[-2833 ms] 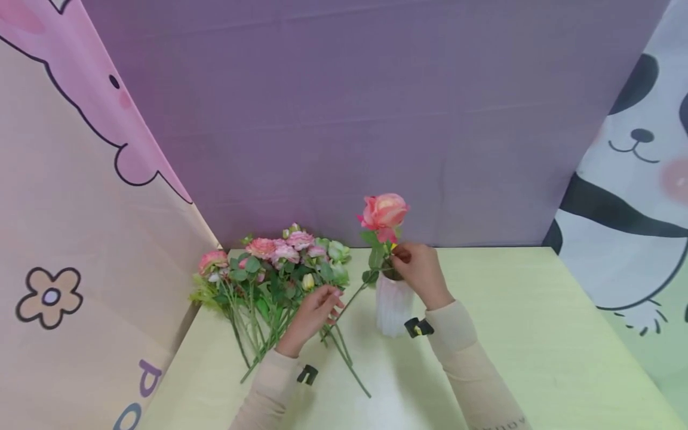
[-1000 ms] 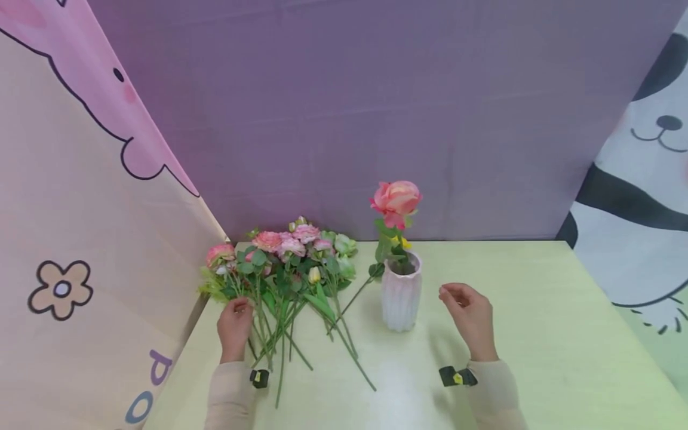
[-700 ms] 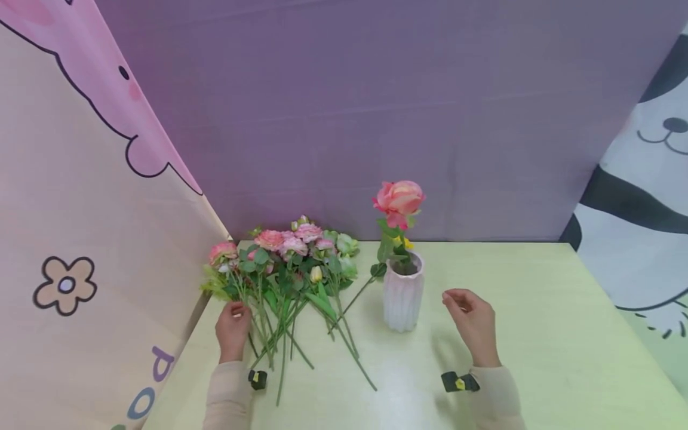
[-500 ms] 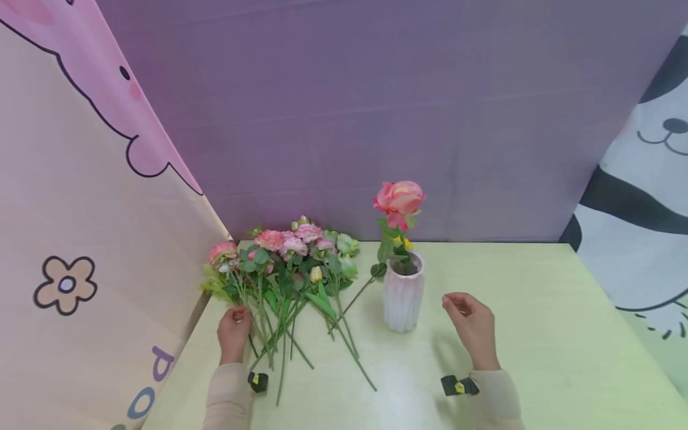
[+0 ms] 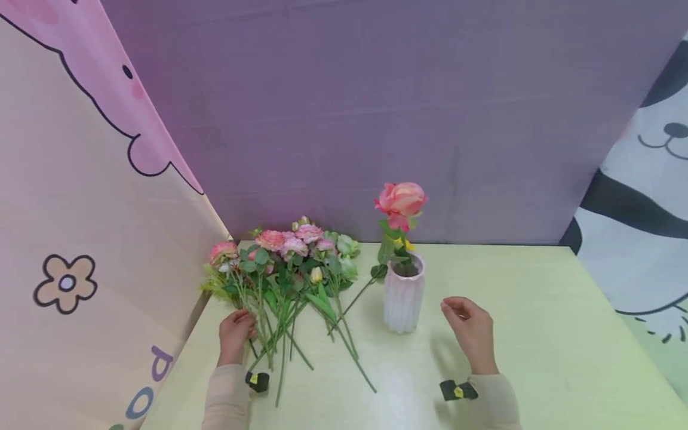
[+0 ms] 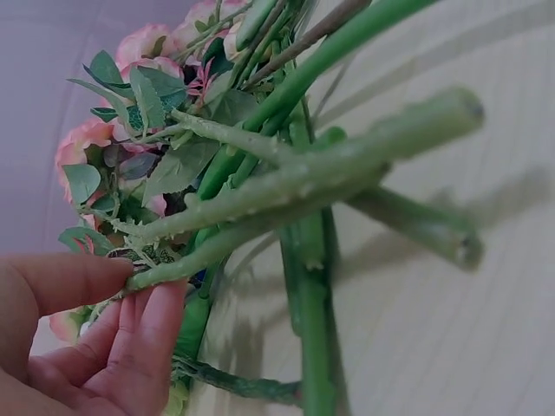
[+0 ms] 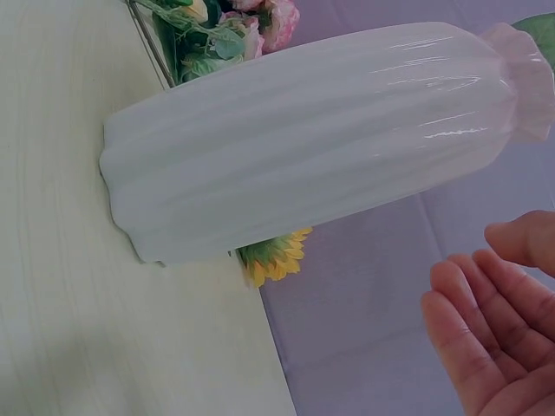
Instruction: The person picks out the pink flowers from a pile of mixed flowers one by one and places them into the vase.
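Observation:
My left hand (image 5: 235,335) is at the lower left of a heap of artificial flowers (image 5: 294,246). In the left wrist view, its thumb and fingertips pinch a pale green flower stem (image 6: 208,253), with other stems crossing close by. A white ribbed vase (image 5: 404,304) with a pinkish rim stands upright at the middle of the table. One large pink rose (image 5: 400,200) rises from its mouth. To the right of the vase, apart from it, my right hand (image 5: 473,331) hovers with loosely bent fingers and nothing between them.
A yellow flower (image 7: 276,257) lies behind the vase. Long stems (image 5: 357,358) stick out from the heap toward the table's front. A purple backdrop (image 5: 344,119) closes off the back of the pale table (image 5: 553,334), with printed panels at both sides.
My right hand has left the rose and moved right, away from the vase. My left hand has gone from the middle stems to the heap's left side, now pinching a stem there.

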The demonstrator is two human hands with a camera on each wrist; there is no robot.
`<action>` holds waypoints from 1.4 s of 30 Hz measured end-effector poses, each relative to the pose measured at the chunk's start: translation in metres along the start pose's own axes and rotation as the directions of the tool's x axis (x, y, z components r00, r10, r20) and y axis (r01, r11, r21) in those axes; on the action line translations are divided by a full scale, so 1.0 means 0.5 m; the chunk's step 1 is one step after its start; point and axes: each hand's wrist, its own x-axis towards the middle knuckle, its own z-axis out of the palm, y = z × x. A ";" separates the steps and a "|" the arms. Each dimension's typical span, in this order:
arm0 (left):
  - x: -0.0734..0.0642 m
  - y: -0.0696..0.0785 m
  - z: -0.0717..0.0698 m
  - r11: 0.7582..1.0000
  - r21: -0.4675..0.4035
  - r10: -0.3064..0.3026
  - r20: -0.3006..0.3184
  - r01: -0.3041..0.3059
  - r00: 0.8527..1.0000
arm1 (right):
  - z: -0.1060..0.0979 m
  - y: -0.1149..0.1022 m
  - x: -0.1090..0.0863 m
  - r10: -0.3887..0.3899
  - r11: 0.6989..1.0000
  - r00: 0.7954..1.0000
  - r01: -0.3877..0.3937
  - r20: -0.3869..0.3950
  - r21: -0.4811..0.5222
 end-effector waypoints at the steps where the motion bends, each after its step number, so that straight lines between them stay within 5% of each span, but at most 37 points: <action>1: -0.001 0.000 -0.001 1.000 -0.011 0.000 0.005 0.000 1.000 | 0.001 0.001 -0.001 0.002 1.000 1.000 -0.002 0.002 0.004; 5: -0.007 0.004 0.000 0.998 -0.048 0.029 -0.010 -0.029 1.000 | 0.004 0.007 -0.003 -0.009 1.000 1.000 0.009 0.010 -0.006; 28: -0.035 0.061 0.022 0.986 0.076 0.154 -0.115 -0.145 0.981 | 0.001 0.016 -0.007 0.002 1.000 1.000 -0.001 0.030 -0.014; 38: -0.037 0.066 0.022 0.975 0.113 0.208 -0.169 -0.191 0.963 | -0.002 0.018 -0.012 -0.006 1.000 1.000 0.007 0.027 -0.018; 42: -0.033 0.068 0.023 0.964 0.136 0.254 -0.206 -0.229 0.945 | -0.003 0.017 -0.014 -0.003 1.000 0.999 0.003 0.034 -0.024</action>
